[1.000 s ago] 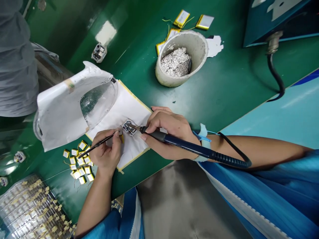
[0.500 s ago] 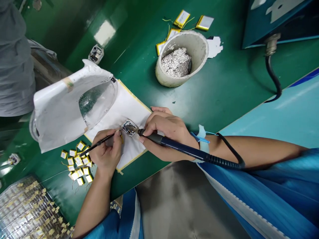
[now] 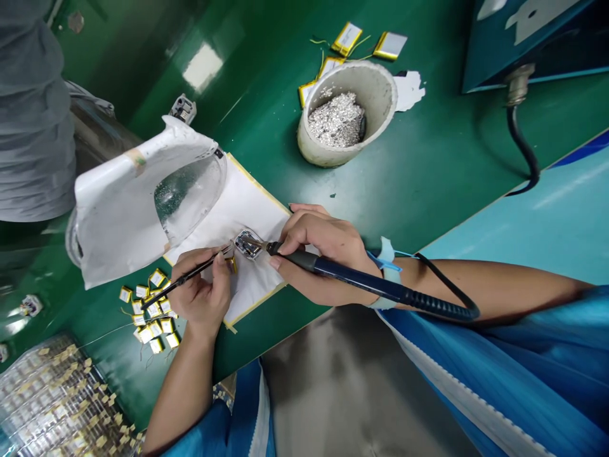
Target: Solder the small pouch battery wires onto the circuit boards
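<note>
Electronic unit [image 3: 248,244], small, pale-rimmed and open to show dark and metallic parts, lies on a white sheet [image 3: 259,200] edged with yellow tape, between the two hands. The right hand [image 3: 328,254] grasps a dark-blue soldering iron [image 3: 352,279], its metal tip over the unit's open face; whether it touches is too fine to tell. The left hand [image 3: 202,285] pinches a slim black tool [image 3: 195,271] between thumb and fingers, its point at the unit's left edge. A small yellow-edged battery [image 3: 232,264] sits just beside the left thumb, partly covered by it.

A white cover with a clear window [image 3: 114,216] overlaps the sheet's upper left and hides part of it. Below the cover, a cluster of batteries [image 3: 153,310] lies on the green table [image 3: 438,171]. Above the sheet, a pale pot [image 3: 316,152] holds silvery granules [image 3: 337,120] and partly blocks larger batteries [image 3: 347,38], whose white faces carry print too small to read. Farther out are a similar unit [image 3: 184,110] behind the cover, a clear plastic tray [image 3: 52,406] with yellowish tabs, a blue box [image 3: 547,57] with a black cable [image 3: 521,143], and another person's grey clothing [image 3: 33,114].
</note>
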`<state>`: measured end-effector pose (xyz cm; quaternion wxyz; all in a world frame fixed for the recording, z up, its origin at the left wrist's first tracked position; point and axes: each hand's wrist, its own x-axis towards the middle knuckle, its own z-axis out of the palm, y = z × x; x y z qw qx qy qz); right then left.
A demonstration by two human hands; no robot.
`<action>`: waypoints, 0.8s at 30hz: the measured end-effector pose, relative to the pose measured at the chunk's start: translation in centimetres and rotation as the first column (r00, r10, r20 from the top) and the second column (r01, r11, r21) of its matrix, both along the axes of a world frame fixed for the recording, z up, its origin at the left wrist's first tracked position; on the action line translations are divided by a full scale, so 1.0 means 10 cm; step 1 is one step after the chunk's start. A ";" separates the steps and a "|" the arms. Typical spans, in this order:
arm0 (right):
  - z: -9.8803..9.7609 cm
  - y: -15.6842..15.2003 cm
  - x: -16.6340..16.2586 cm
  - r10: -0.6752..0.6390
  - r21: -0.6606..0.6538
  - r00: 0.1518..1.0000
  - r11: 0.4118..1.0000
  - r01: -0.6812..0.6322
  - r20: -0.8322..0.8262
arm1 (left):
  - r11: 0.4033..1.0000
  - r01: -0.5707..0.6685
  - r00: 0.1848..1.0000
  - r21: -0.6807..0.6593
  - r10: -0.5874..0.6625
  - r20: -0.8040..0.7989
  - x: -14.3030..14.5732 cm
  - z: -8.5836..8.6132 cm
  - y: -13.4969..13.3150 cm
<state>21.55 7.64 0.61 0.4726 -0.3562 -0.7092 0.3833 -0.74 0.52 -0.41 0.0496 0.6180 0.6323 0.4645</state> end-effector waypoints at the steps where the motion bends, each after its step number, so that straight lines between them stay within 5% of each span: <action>1: 0.00 0.00 0.00 -0.001 0.004 1.000 1.000 0.001 0.000 | 1.000 0.001 1.000 0.013 -0.001 0.014 0.00 0.01 0.00; 24: 0.02 0.01 0.02 0.047 -0.009 0.995 0.999 -0.046 0.086 | 0.989 -0.086 0.991 -0.124 0.072 -0.110 0.00 -0.04 -0.05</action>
